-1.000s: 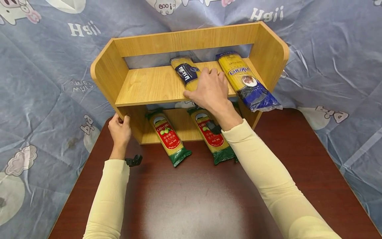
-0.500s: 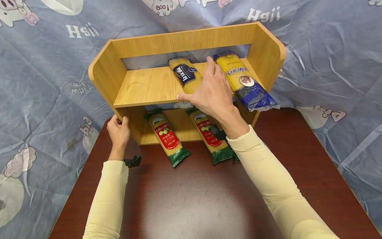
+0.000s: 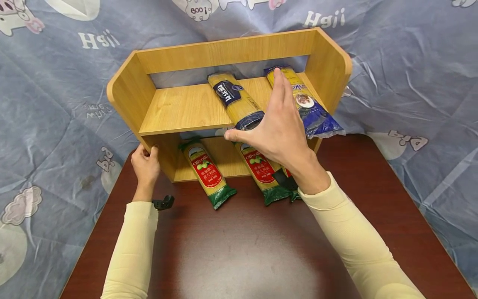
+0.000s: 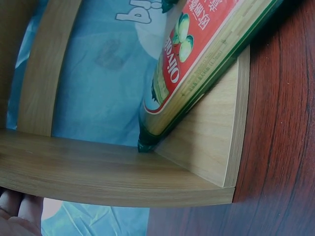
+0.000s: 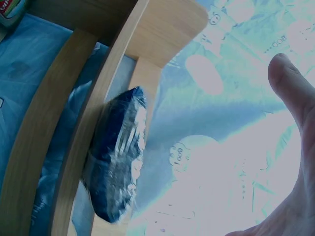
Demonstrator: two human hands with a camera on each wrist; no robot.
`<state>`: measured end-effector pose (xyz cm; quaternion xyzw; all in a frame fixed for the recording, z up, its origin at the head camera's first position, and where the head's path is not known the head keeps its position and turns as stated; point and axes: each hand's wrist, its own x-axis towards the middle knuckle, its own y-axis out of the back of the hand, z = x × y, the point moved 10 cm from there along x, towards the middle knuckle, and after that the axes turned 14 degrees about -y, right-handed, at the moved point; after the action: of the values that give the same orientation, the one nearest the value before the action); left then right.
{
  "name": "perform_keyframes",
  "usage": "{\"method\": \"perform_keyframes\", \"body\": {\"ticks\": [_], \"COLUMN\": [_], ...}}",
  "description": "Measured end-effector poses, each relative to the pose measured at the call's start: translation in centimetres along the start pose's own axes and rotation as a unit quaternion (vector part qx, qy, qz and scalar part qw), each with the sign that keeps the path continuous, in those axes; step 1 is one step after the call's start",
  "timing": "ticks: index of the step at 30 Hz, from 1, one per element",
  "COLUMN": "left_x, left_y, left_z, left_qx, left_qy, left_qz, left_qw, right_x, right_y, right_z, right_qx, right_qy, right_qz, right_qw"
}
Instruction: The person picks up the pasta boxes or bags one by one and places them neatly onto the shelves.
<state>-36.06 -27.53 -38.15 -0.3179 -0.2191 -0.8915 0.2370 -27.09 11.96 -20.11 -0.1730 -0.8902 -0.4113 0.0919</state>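
Observation:
My left hand (image 3: pixel 146 168) holds the left side panel of a two-tier wooden shelf (image 3: pixel 128 93), its fingers at the panel's outer side; only a few fingertips (image 4: pixel 30 209) show in the left wrist view. My right hand (image 3: pixel 281 131), thumb and fingers spread wide, hovers just in front of a spaghetti packet (image 3: pixel 239 101) with a dark blue label. That packet lies on the upper tier, its dark blue end over the front edge. The right wrist view shows a gap between the right hand (image 5: pixel 305 187) and the packet's crinkled end (image 5: pixel 118 157).
An Ankara pasta packet (image 3: pixel 319 118), yellow and blue, leans at the upper tier's right, partly behind the right hand. Below, Olivoila spaghetti packets (image 3: pixel 207 170) jut onto the dark red table (image 3: pixel 239 241); one at the right is mostly hidden. A printed cloth (image 3: pixel 56 124) hangs behind.
My right hand has let go of the dark-labelled spaghetti packet and drawn back toward me and to the right, uncovering the packet's near end. The left hand keeps its place on the panel.

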Motion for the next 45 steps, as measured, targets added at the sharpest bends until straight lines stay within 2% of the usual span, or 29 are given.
{"method": "perform_keyframes", "body": {"ticks": [13, 23, 32, 45], "left_x": [-0.3, -0.3, 0.0, 0.0], "left_y": [0.0, 0.0, 0.4, 0.2], "left_z": [-0.2, -0.1, 0.2, 0.6], "left_qx": [-0.003, 0.009, 0.022, 0.033], "left_qy": [0.013, 0.014, 0.017, 0.045], "left_qz": [-0.011, -0.009, -0.023, -0.061], "left_qw": [0.9999, 0.9998, 0.9993, 0.9966], "right_x": [-2.9, -5.6, -7.8, -10.9], "right_y": [2.3, 3.3, 4.5, 5.4], "right_z": [1.6, 2.3, 2.6, 4.7], "right_qx": [0.017, 0.021, 0.012, -0.004], "right_qy": [-0.008, 0.051, 0.11, 0.084], "right_qz": [-0.024, -0.007, 0.022, 0.002], "right_qw": [1.0, 0.998, 0.994, 0.996]}}
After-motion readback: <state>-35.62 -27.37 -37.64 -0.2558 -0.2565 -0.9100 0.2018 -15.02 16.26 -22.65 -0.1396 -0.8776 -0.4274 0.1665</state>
